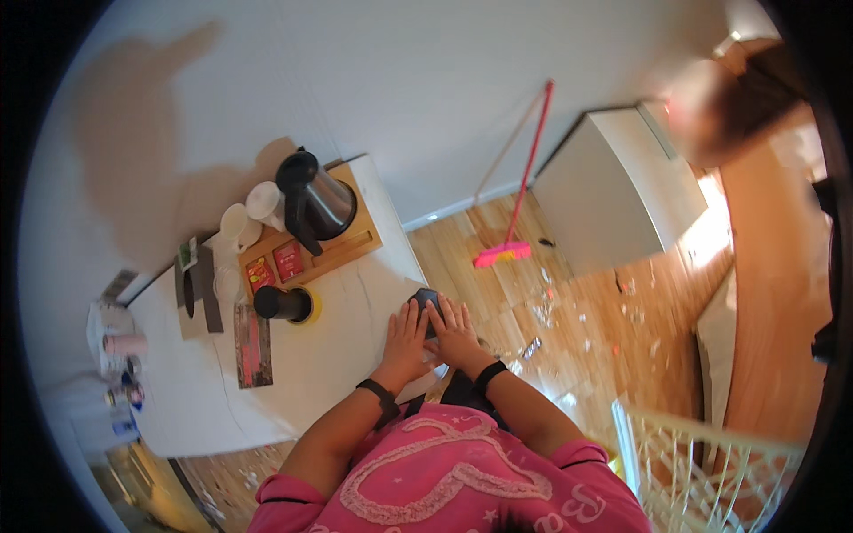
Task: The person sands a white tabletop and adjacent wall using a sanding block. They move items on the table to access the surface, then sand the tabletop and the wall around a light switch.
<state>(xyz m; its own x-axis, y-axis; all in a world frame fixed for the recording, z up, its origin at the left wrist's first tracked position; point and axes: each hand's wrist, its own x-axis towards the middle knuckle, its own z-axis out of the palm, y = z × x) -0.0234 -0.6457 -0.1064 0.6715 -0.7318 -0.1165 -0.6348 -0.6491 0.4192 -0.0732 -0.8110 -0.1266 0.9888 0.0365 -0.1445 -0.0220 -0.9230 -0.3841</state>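
The wooden tray [366,194] bears a dark kettle [322,211] and red packets [288,260]. Two white cups [265,204] stand at its wall-side edge, contents hidden. Nearer the wearer than the tray, right of it, lies a dark object [426,298]; left hand [402,342] and right hand [455,338] cover it, fingers extended; whether they grip it, I cannot tell.

Counted in view: two bare hands [409,349] [458,338], two black wristbands [382,398] [490,374], one dark object [426,295], one kettle [320,204], one wooden tray [367,219], two white mugs [265,203] [238,226], two red sachets [289,260] [259,274], one pink broom [503,255].
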